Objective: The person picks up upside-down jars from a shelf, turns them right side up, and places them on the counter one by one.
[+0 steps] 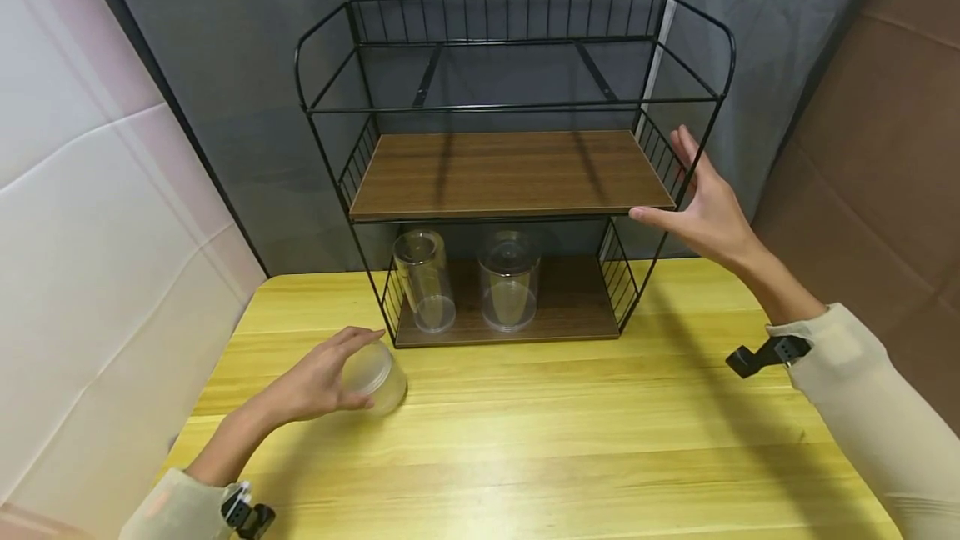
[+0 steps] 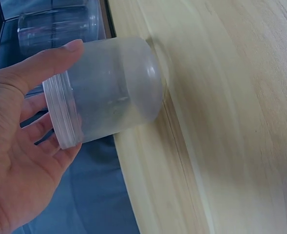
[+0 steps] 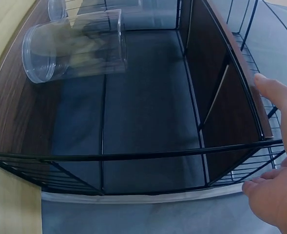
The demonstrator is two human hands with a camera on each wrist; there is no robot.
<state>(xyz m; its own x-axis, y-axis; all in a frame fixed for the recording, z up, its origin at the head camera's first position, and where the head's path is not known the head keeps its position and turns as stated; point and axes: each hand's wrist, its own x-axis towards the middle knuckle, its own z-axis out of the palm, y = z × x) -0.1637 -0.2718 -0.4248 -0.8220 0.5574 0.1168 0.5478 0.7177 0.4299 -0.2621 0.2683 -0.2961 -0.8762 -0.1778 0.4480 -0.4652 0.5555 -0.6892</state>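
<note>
My left hand [image 1: 318, 377] grips a frosted, cloudy see-through plastic jar [image 1: 386, 382] near its ridged upper end, thumb on one side and fingers round the other. The jar [image 2: 109, 87] is upright, its base right at the tabletop, just in front of the rack's lower left corner. On the right, my other hand [image 1: 712, 211] holds the side of a black wire shelf rack [image 1: 517, 101]. Its thumb lies at the front edge of the middle wooden board [image 1: 517, 173], and its fingers reach back along the outer side.
Two clear jars stand on the rack's bottom board [image 1: 573, 298]: a tall narrow one [image 1: 423, 282] at left and a wider one [image 1: 510, 282] beside it. The rack's top level is bare metal bars. Below spreads a yellow wooden table [image 1: 540, 432], with a grey curtain [image 1: 225, 107] behind.
</note>
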